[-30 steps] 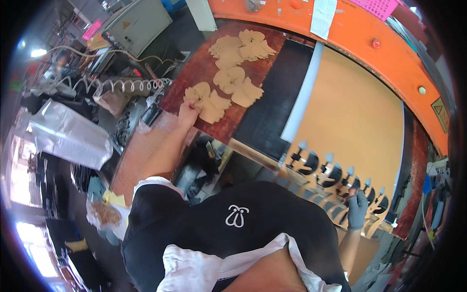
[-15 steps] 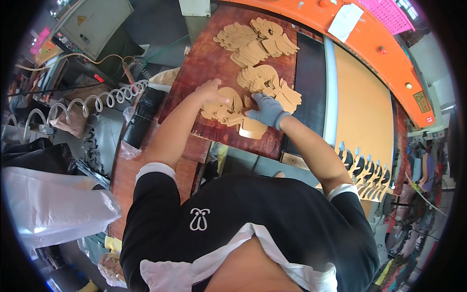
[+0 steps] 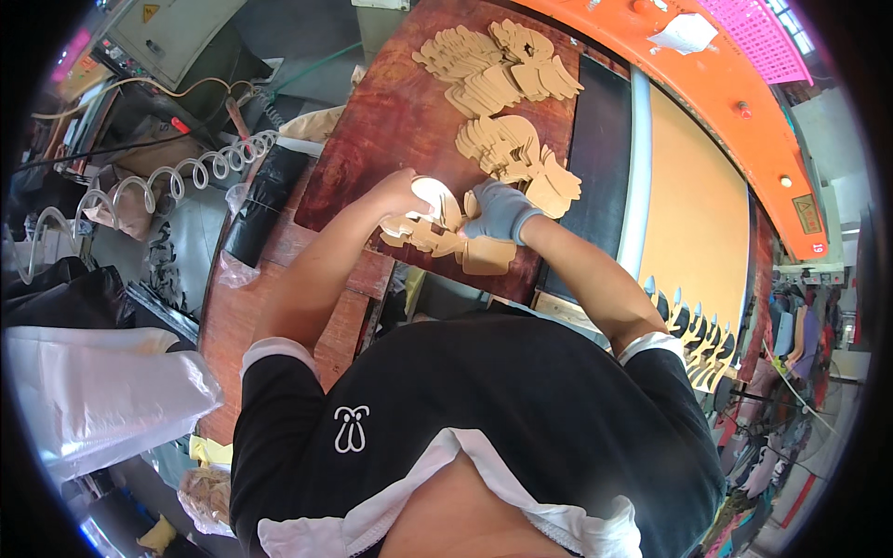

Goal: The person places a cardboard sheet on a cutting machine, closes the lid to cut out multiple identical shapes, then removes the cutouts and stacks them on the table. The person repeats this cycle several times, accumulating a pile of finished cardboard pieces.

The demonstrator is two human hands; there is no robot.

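An orange machine (image 3: 758, 139) stands by the red-brown tabletop (image 3: 349, 153). On it, tan pieces (image 3: 486, 257) lie between the left hand (image 3: 400, 193) — its grip pinches some — and the gloved right hand (image 3: 502, 212), whose grip I cannot tell.

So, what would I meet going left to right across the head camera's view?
Whitish translucent plastic sheet, shiny black roll, bare left hand, grey-gloved right hand, large flat tan sheet, yellow rectangular warning sign.

Beyond the left hand (image 3: 401, 194), I see a stretch of red-brown board (image 3: 395, 126) with room to pass; just beyond the gloved right hand (image 3: 503, 212), stacked tan cutouts (image 3: 507, 144) block the way, while the black strip (image 3: 603, 139) lies open rightward.
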